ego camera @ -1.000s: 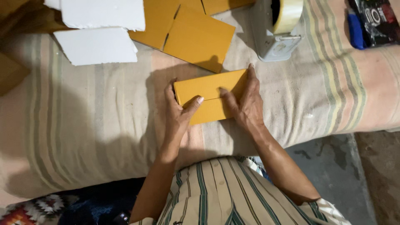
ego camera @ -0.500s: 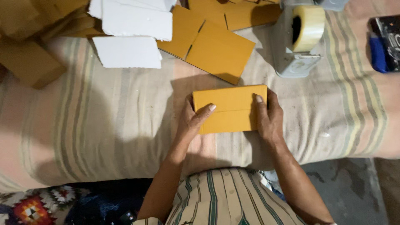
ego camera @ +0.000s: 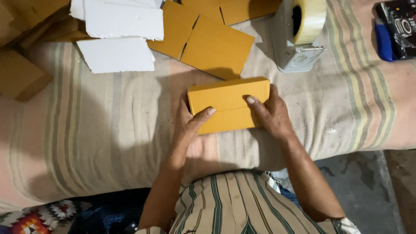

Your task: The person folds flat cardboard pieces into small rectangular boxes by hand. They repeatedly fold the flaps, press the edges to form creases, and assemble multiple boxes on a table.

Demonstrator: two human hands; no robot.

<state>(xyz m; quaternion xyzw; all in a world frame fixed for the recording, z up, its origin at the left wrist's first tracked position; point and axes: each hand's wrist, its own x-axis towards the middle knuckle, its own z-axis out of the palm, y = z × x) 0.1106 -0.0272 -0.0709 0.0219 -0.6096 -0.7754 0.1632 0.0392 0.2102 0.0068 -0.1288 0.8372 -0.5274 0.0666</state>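
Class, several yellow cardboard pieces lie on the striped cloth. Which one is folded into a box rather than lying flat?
The box held between both hands; the flat sheets lie untouched beyond it.

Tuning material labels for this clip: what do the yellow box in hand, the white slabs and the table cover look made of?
Yellow box: likely thin matte cardboard; crisp fold line, flat dull faces. Both the left hand and right hand press on it.
White slabs: probably foam sheet; ragged, crumbly edges, chalky surface.
Table cover: woven striped cloth, soft wrinkles, matte.
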